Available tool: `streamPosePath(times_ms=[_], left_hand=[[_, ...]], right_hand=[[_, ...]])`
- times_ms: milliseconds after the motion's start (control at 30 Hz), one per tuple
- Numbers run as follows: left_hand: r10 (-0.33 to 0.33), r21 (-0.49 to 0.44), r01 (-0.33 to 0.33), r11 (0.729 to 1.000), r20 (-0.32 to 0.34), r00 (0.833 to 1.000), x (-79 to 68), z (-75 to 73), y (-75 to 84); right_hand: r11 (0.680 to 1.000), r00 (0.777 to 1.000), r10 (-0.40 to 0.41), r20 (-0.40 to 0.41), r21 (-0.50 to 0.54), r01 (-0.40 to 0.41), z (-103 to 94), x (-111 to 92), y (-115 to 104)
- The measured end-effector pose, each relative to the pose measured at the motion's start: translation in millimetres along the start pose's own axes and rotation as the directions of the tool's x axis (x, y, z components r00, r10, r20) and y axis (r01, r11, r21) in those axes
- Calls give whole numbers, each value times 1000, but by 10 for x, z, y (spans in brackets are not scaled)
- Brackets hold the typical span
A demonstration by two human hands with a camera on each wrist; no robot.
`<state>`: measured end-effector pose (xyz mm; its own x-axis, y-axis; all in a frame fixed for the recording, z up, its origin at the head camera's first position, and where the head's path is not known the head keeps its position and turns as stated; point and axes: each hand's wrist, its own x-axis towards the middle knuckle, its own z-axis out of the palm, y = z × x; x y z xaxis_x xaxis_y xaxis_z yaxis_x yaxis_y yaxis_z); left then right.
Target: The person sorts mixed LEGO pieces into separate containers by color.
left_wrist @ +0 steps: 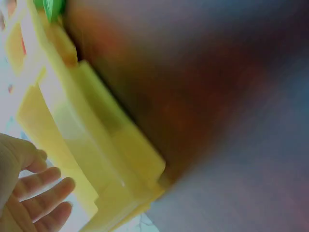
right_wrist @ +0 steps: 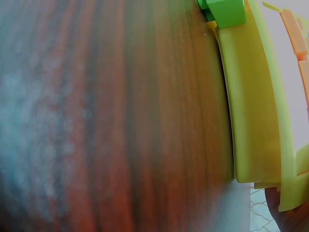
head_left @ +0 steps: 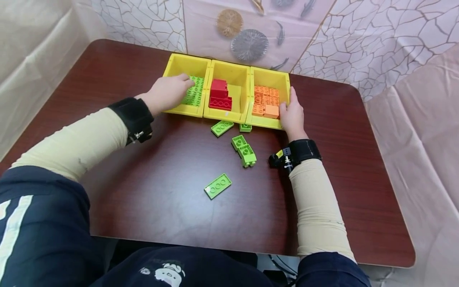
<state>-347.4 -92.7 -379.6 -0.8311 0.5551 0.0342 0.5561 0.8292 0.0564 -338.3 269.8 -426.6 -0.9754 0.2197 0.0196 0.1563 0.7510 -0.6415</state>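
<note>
Seen from above, a dark red-brown wooden table [head_left: 150,191] fills the view, with a person in cream sleeves seated at it. Along its far edge three yellow plastic bins sit touching side by side. The left bin [head_left: 179,65] holds green bricks [head_left: 195,93], the middle bin [head_left: 231,71] holds stacked red bricks [head_left: 219,95], and the right bin [head_left: 272,75] holds orange bricks [head_left: 265,101].

The left hand [head_left: 168,93] reaches into the left bin with its fingers resting on the green bricks; the wrist view shows the fingers fairly straight and holding nothing. The right hand [head_left: 293,115] grips the near right corner of the right bin, fingers along its outer wall, thumb on the near rim by the orange bricks.

On the table in front of the bins lie loose green pieces: a flat plate [head_left: 217,185] nearest the person, a chunky pair of joined bricks [head_left: 244,150], another flat plate [head_left: 222,128], and a small brick [head_left: 245,127] touching the bins' front wall.

These bricks look light, rigid and smooth, probably easiest pinched across two opposite side walls; flat plates may need a fingertip under one edge.

No brand, label or readable writing shows on bricks or bins.
</note>
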Motion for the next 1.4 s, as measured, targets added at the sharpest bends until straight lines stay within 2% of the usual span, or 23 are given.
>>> streamPosePath(times_ms=[67, 133, 200, 267, 333, 400, 500, 600, 800, 933, 1033, 1267, 1400], left_hand=[[45, -18, -46, 999, -74, 996, -136, 42, 59], [100, -34, -106, 994, -146, 984, -255, 91, 146], [169, -41, -180, 983, -197, 966, -356, 160, 262], [245, -39, -260, 965, -220, 944, -457, 232, 409], [312, -22, -323, 946, -205, 928, -553, 306, 578], [362, -17, -369, 929, -158, 919, -653, 360, 758], [409, -9, -411, 912, -61, 910, -801, 399, 1027], [444, 7, -444, 896, 2, 896, -945, 419, 1250], [483, 92, -480, 873, -13, 876, -1130, 520, 1511], [502, 92, -497, 863, -38, 864, -1169, 575, 1569], [493, 68, -490, 869, -47, 869, -1161, 558, 1547], [393, 60, -389, 919, -100, 914, -1056, 321, 1266], [344, 40, -342, 939, -161, 925, -987, 161, 1031]], right_hand=[[1000, 1000, -3, 0, 4, 3, 11, -2, -4], [1000, 1000, -7, -2, 7, 7, 15, -8, -8], [1000, 1000, -12, -4, 8, 12, 16, -11, -13], [1000, 1000, -15, -5, 8, 15, 14, -15, -16], [1000, 1000, -13, -2, 9, 13, 12, -21, -20], [1000, 1000, -11, -2, 13, 11, 12, -24, -22], [1000, 1000, -5, 1, 25, 5, 1, -20, -22], [1000, 1000, 2, 6, 25, -2, -3, -9, -15], [1000, 1000, 4, 18, 24, -5, 1, -6, -9], [1000, 1000, -3, 14, 25, 3, 4, -19, -14], [1000, 1000, -8, 5, 25, 7, 3, -29, -11], [1000, 1000, -10, 5, 22, 10, 2, -26, -15], [1000, 1000, -9, 5, 25, 9, 9, -23, -14]])
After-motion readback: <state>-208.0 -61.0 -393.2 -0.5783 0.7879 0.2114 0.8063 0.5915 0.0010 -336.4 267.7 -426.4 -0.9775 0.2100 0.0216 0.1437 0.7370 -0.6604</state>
